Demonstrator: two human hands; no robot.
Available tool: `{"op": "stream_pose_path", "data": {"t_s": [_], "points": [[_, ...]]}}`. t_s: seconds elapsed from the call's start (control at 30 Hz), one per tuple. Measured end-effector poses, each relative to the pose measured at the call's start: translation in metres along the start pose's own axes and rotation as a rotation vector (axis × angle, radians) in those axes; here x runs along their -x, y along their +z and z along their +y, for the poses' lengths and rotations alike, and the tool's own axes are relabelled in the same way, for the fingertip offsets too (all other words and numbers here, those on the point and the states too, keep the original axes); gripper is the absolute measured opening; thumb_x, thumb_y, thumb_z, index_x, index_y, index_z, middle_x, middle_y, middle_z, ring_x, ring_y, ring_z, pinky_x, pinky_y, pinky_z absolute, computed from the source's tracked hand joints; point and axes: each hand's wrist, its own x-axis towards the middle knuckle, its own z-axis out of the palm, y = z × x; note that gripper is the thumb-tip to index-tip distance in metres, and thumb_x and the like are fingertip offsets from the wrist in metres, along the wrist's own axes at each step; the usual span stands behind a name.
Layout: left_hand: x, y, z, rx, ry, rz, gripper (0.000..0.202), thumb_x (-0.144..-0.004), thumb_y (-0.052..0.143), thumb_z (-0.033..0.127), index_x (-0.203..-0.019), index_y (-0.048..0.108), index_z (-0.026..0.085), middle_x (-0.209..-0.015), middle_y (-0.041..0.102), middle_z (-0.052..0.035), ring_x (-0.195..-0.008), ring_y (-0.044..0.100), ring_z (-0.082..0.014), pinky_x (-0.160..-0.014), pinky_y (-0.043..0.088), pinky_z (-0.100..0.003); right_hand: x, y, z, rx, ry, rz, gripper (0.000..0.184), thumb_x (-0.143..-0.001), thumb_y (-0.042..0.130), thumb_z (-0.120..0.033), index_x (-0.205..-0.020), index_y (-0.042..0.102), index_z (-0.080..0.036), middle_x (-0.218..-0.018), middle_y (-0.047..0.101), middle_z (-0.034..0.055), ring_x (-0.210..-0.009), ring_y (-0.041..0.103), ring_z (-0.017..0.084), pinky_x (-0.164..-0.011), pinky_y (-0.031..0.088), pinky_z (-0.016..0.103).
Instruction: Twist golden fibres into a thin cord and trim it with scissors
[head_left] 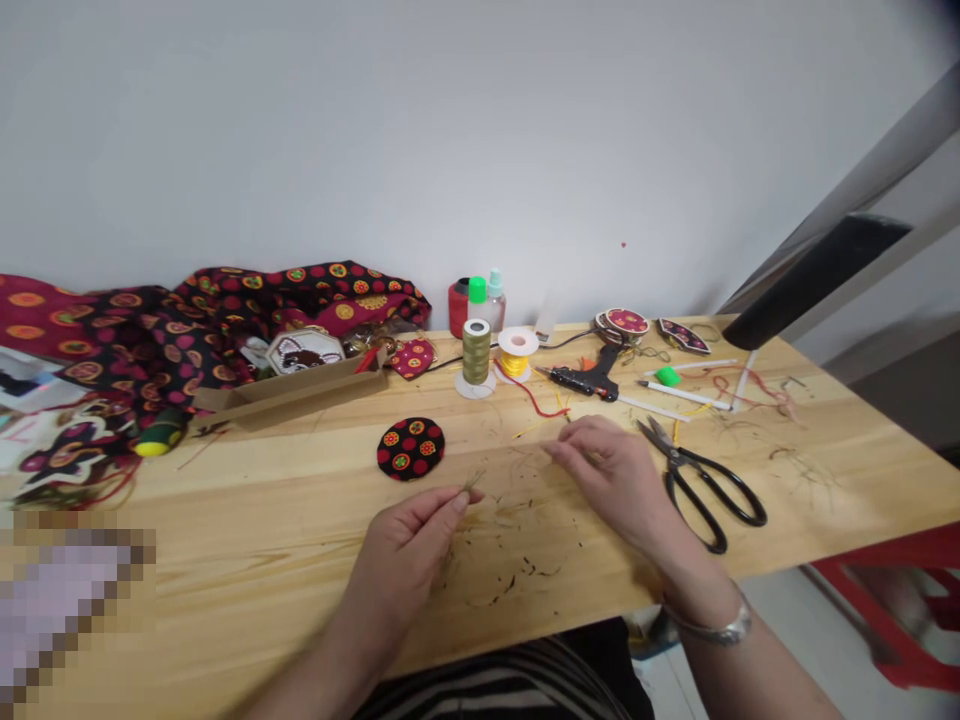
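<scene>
Your left hand rests on the wooden table, thumb and forefinger pinched shut on a short end of olive thread that sticks out just past the fingertips. Your right hand, a silver bangle on its wrist, lies palm down to the right with its fingertips drawn together. Whether the strand reaches them is too fine to tell. Loose thread scraps litter the wood between and below both hands.

- Just beyond the left hand: a round patterned fabric disc, lying flat.
- Just right of the right hand: black scissors, blades closed, tips pointing away from you.
- Farther back: an olive thread spool upright beside a yellow cord spool, and a black glue gun on its side.
- Back left: a shallow cardboard box in front of heaped patterned cloth
</scene>
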Motion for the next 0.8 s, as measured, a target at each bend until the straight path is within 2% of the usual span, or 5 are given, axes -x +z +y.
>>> {"op": "stream_pose_path", "data": {"t_s": [0.2, 0.33, 0.47, 0.6, 0.8], "points": [[-0.001, 0.001, -0.003, 0.083, -0.022, -0.059, 0.039, -0.071, 0.065, 0.045, -0.09, 0.072, 0.012, -0.04, 0.032, 0.0098, -0.041, 0.023, -0.0066, -0.041, 0.015, -0.021, 0.003, 0.0, -0.007, -0.097, 0.003, -0.09, 0.011, -0.084, 0.055, -0.019, -0.085, 0.065, -0.019, -0.082, 0.066, 0.004, -0.075, 0.06, 0.016, -0.07, 0.047, 0.028], [-0.001, -0.003, -0.003, 0.067, -0.017, -0.048, 0.038, -0.072, 0.065, 0.044, -0.092, 0.072, 0.013, -0.04, 0.031, 0.0099, -0.041, 0.022, -0.0073, -0.041, 0.016, -0.022, 0.006, 0.004, -0.006, 0.045, -0.008, -0.068, 0.014, -0.085, 0.051, -0.018, -0.086, 0.064, -0.019, -0.085, 0.066, 0.0052, -0.079, 0.06, 0.017, -0.072, 0.047, 0.03], [-0.001, -0.012, -0.001, 0.031, 0.01, 0.051, 0.035, -0.07, 0.066, 0.043, -0.089, 0.074, 0.015, -0.04, 0.03, 0.0097, -0.04, 0.021, -0.0079, -0.041, 0.017, -0.023, 0.01, -0.031, 0.019, 0.506, 0.071, 0.078, 0.019, -0.085, 0.047, -0.025, -0.085, 0.064, -0.017, -0.089, 0.067, 0.011, -0.086, 0.06, 0.026, -0.076, 0.047, 0.038], [0.0, -0.017, 0.001, 0.037, -0.018, 0.08, 0.037, -0.069, 0.066, 0.045, -0.088, 0.074, 0.015, -0.038, 0.028, 0.0103, -0.039, 0.02, -0.0074, -0.041, 0.015, -0.022, 0.032, -0.065, 0.054, 0.942, 0.298, -0.051, 0.023, -0.081, 0.048, -0.028, -0.086, 0.064, -0.012, -0.083, 0.066, 0.0173, -0.08, 0.06, 0.034, -0.069, 0.047, 0.043], [-0.003, -0.018, 0.003, 0.013, -0.007, 0.098, 0.033, -0.068, 0.067, 0.043, -0.084, 0.074, 0.014, -0.036, 0.032, 0.0101, -0.038, 0.023, -0.0073, -0.041, 0.018, -0.022, 0.058, -0.074, 0.084, 0.911, 0.345, -0.159, 0.022, -0.077, 0.051, -0.028, -0.084, 0.064, -0.012, -0.085, 0.065, 0.0176, -0.079, 0.063, 0.031, -0.071, 0.049, 0.04]]}}
